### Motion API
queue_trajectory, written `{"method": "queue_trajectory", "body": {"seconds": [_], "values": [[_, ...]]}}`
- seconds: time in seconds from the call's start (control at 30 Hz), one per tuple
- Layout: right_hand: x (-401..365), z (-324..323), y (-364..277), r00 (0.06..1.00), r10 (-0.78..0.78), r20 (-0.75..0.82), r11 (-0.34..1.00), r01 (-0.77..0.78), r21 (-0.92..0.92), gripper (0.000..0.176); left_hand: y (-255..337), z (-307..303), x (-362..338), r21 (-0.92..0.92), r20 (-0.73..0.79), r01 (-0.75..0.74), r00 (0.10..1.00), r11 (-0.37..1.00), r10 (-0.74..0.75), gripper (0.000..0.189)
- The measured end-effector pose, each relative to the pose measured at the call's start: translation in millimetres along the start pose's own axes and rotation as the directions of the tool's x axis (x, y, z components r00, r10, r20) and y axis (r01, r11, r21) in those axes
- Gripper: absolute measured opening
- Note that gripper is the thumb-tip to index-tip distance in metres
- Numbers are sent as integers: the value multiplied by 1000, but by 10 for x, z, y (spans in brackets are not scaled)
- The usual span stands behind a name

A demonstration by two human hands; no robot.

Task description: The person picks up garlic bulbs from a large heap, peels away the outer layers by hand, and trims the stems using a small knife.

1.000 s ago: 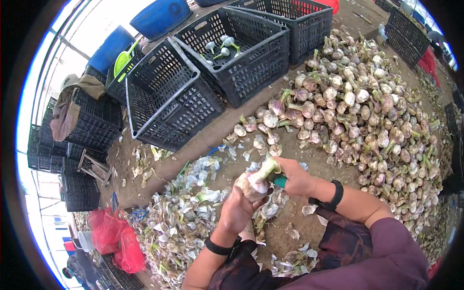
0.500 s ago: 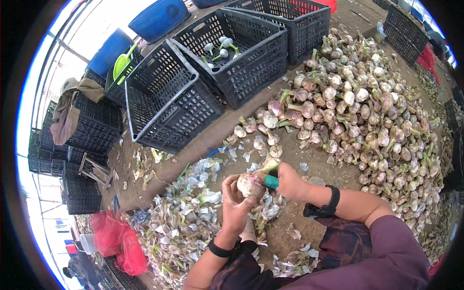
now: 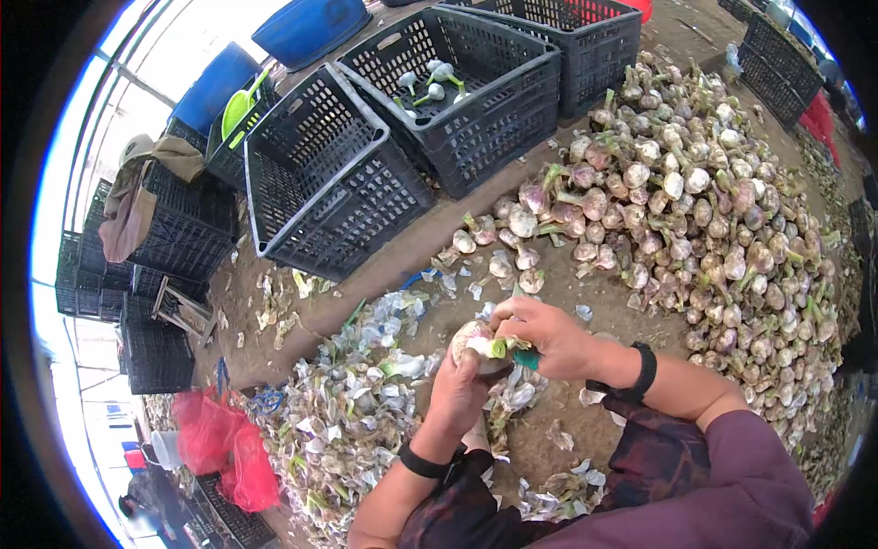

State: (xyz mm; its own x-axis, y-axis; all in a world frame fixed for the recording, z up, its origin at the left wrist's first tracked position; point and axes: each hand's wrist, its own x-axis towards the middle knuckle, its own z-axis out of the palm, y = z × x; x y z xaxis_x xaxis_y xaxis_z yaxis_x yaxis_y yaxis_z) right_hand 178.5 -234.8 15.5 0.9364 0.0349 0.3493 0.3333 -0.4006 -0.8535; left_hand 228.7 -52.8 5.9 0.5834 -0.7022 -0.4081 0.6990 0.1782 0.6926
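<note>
A garlic bulb (image 3: 468,339) with white and purplish skin is held low in front of me, its cut green stem end pointing right. My left hand (image 3: 457,392) is closed around the bulb from below and the left. From the right, my right hand (image 3: 547,337) is closed with its fingers bent over the bulb and stem. A green piece (image 3: 526,358) shows at the thumb side of that hand; whether it is a tool handle or a thumb cover I cannot make out. Loose garlic skins (image 3: 352,412) lie below and to the left.
A big heap of unpeeled garlic (image 3: 722,229) spreads on the right. One black crate (image 3: 494,119) holds several cleaned bulbs; another black crate (image 3: 338,201) stands left of it. Red mesh bags (image 3: 219,444) lie at lower left. Blue tubs (image 3: 311,32) stand behind.
The bulb has turned so its stem end points right and toward me instead of up. My right hand has shifted up, its fingers now over the bulb. The view has tilted slightly.
</note>
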Motion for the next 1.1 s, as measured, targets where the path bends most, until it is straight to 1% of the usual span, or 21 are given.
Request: {"method": "queue_trajectory", "body": {"seconds": [0.07,0.1,0.13,0.17,0.2,0.23,0.3,0.33,0.37,0.5,0.6,0.63,0.67,0.7,0.73,0.77,0.83,0.93,0.97,1.03,1.1], "values": [[12,-101,20,999,-40,22,997,38,70,23,27,2,1,-36,2,29,1000,999,-29,64],[-20,-105,57,998,40,-53,984,-30,177,20,71,7,-5,-111,-19,148,988,983,-151,67],[-39,-147,145,968,216,-124,939,-172,297,21,100,11,-20,-49,39,119,992,992,-117,68],[-51,-203,258,903,393,-170,857,-294,423,21,120,14,-49,10,98,88,991,996,-88,70],[-58,-223,333,808,559,-186,742,-387,547,22,142,23,-81,65,156,50,986,997,-59,71],[-67,-197,365,805,539,-248,802,-400,444,23,190,51,-83,110,107,94,989,990,-105,71],[-80,-143,394,801,477,-362,879,-422,223,24,107,-30,-58,-22,71,70,995,997,-68,68],[-76,-138,394,793,471,-386,882,-421,212,24,92,-39,-49,-86,52,57,997,995,-53,67],[-76,-140,392,783,467,-411,884,-422,201,24,110,-40,-60,-89,30,80,997,993,-78,64],[-88,-111,494,708,435,-556,888,-438,137,22,97,-65,-52,9,44,118,992,993,-119,57],[-180,-437,764,713,525,-465,762,-637,-117,26,43,-116,-92,-129,-172,115,976,985,-136,54],[-143,-354,583,792,576,-200,710,-607,-358,33,59,-152,-80,-83,-178,98,978,992,-112,54],[-160,-242,419,901,431,55,792,-348,-502,39,65,-152,-81,-124,-178,75,979,989,-96,55],[-204,-51,374,976,218,-2,874,-196,-445,35,57,-121,-62,-166,-176,54,981,985,-84,55],[-176,64,306,997,-1,-71,915,-28,-403,32,40,-100,-44,-211,-170,34,983,977,-71,56],[-133,90,244,996,38,-81,944,-63,-324,28,15,-152,-32,-153,-77,52,995,987,-64,57],[12,49,-56,987,121,-104,978,-136,-159,21,-47,-151,-31,-116,-87,19,996,993,-29,56],[5,195,-30,987,63,-151,950,-106,-295,17,-31,-45,6,-139,-76,-77,995,987,67,47],[4,207,-36,984,29,-175,947,-83,-310,11,-26,-37,11,-135,-59,-100,994,986,93,45],[3,197,-50,984,-4,-180,953,-51,-300,14,-23,-35,11,-155,-14,-154,988,976,154,39],[-8,186,-40,988,-42,-150,943,-10,-332,16,2,23,-14,-135,-86,-144,987,980,133,39]]}}
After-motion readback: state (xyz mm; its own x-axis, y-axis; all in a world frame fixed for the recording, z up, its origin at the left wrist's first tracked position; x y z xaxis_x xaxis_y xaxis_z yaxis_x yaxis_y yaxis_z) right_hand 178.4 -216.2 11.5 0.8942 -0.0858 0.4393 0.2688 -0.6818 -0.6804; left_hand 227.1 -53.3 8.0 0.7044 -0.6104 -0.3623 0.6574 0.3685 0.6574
